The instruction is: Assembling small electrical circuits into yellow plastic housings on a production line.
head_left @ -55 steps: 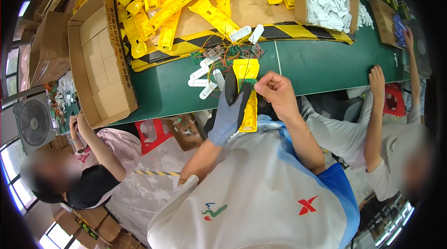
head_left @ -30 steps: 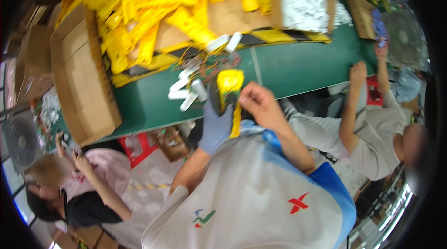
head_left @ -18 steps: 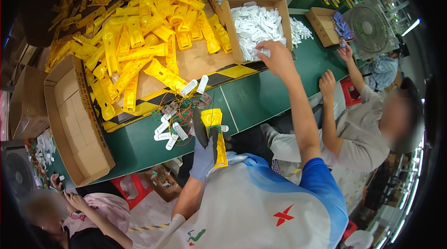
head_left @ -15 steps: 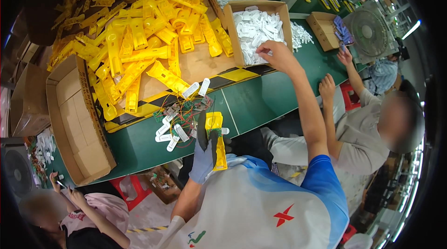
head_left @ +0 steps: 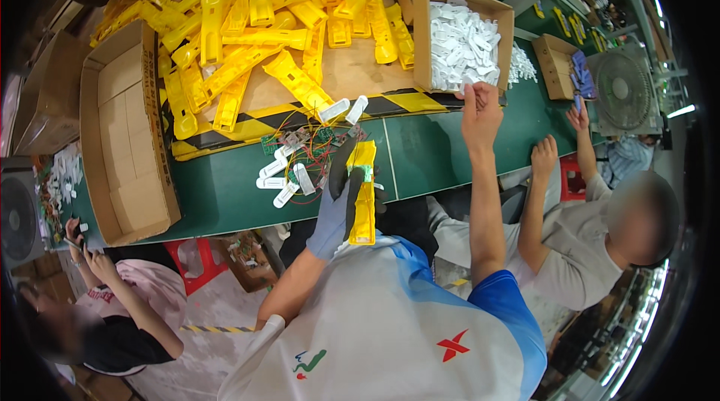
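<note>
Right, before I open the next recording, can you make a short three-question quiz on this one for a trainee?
1. Multiple choice: what colour is the casing in the person's left hand?
A) white
B) yellow
C) purple

2. True or false: both of the person's hands are bare.

3. Short answer: what does the cardboard box at the person's right hand contain?

Key:
1. B, yellow.
2. False: the left hand wears a glove; the right is bare.
3. Small white parts.
</note>
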Action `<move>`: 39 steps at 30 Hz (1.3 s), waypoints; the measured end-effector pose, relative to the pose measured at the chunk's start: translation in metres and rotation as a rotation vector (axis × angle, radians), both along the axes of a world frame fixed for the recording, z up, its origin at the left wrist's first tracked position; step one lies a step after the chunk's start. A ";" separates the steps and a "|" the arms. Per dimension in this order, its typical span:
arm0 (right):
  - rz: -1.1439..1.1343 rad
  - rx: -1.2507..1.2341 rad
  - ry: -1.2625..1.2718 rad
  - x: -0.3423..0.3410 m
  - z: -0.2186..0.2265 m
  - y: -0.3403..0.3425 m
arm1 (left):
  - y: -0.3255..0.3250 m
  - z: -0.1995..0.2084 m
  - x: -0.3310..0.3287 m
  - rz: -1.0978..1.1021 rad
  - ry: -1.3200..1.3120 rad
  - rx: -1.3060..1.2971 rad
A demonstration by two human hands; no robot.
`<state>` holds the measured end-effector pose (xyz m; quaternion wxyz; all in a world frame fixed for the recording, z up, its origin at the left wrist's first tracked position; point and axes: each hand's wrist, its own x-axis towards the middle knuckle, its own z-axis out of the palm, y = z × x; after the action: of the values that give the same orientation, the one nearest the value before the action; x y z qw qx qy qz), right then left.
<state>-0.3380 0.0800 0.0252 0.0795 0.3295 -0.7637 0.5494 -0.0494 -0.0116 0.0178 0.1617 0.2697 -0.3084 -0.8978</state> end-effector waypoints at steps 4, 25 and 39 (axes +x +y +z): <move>0.064 0.090 -0.136 0.047 -0.017 0.006 | 0.000 -0.003 -0.004 0.040 -0.002 -0.009; 0.846 0.312 -0.554 0.121 0.014 0.004 | -0.003 -0.013 0.004 -0.002 -0.172 -0.664; 0.518 -0.104 -1.068 0.169 -0.006 -0.002 | 0.002 -0.011 0.003 0.159 -0.270 -1.026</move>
<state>-0.1689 0.0785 0.0194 -0.4361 0.1789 -0.5647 0.6774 -0.0465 -0.0097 0.0064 0.2990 0.2915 -0.7043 -0.5741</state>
